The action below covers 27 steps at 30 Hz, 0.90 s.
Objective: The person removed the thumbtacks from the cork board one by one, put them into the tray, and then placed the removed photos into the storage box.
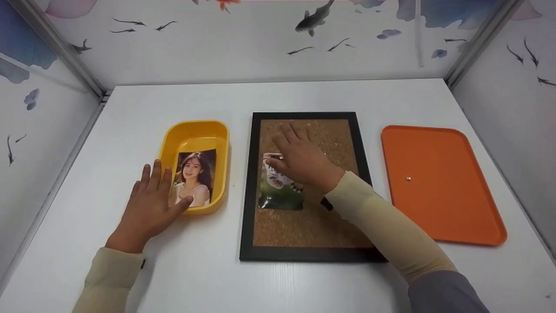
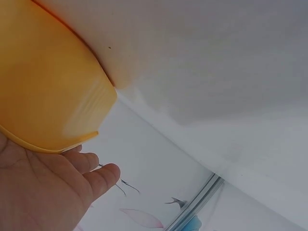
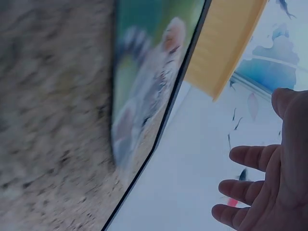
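Observation:
My left hand (image 1: pixel 150 204) is at the left rim of a yellow plastic box (image 1: pixel 191 127), its fingers extended and thumb over the near edge. In the left wrist view the fingers (image 2: pixel 98 180) lie along the box's rim. Inside the box is a portrait photo (image 1: pixel 200 174) of a person. My right hand (image 1: pixel 304 158), fingers spread and holding nothing, hovers over a black-framed cork board (image 1: pixel 304 230). Beneath it, partly hidden, a glossy animal photo (image 1: pixel 278 198) lies against the left of the cork. The right wrist view shows the palm (image 3: pixel 284 178) facing the board, raised off it.
To the right lies an orange tray (image 1: pixel 451 195) bearing one small shiny pin (image 1: pixel 408 178). Several tiny shiny points dot the upper cork beside the right hand. White panels printed with fish (image 1: pixel 315 19) enclose the white table (image 1: pixel 278 98) at the back and sides.

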Available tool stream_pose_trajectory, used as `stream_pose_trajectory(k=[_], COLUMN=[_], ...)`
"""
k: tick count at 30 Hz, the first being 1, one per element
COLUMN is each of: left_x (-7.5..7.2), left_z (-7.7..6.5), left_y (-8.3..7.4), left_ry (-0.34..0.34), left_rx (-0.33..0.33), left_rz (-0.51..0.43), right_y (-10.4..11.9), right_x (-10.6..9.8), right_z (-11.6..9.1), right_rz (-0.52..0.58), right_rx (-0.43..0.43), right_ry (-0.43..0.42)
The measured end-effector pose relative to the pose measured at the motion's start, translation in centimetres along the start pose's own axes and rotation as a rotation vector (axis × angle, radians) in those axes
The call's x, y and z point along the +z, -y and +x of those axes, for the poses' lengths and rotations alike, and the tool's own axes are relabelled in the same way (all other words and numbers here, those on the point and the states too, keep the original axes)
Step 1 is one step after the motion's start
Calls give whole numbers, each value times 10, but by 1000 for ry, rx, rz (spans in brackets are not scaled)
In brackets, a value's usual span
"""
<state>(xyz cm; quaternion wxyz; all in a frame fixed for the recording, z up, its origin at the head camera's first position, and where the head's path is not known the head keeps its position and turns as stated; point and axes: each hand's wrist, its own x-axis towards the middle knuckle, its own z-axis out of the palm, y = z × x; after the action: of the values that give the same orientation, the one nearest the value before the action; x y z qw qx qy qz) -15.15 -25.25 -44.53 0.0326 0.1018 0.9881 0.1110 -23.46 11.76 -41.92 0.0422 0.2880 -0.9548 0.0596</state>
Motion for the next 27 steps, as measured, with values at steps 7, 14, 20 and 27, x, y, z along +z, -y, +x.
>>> stream_pose_trajectory(k=[7, 14, 20, 27], left_x=[-3, -8, -8, -7], left_z=[1, 1, -1, -3], left_y=[0, -3, -22, -66], left_ry=[22, 48, -21, -100], left_rx=[5, 28, 110, 289], left_rz=[-3, -21, -40, 11], right_y=[-16, -28, -37, -45], right_x=[5, 7, 5, 4], right_z=[-16, -29, -37, -42], right_rz=[11, 23, 18, 50], right_rx=[48, 69, 67, 89], right_ry=[53, 73, 74, 83])
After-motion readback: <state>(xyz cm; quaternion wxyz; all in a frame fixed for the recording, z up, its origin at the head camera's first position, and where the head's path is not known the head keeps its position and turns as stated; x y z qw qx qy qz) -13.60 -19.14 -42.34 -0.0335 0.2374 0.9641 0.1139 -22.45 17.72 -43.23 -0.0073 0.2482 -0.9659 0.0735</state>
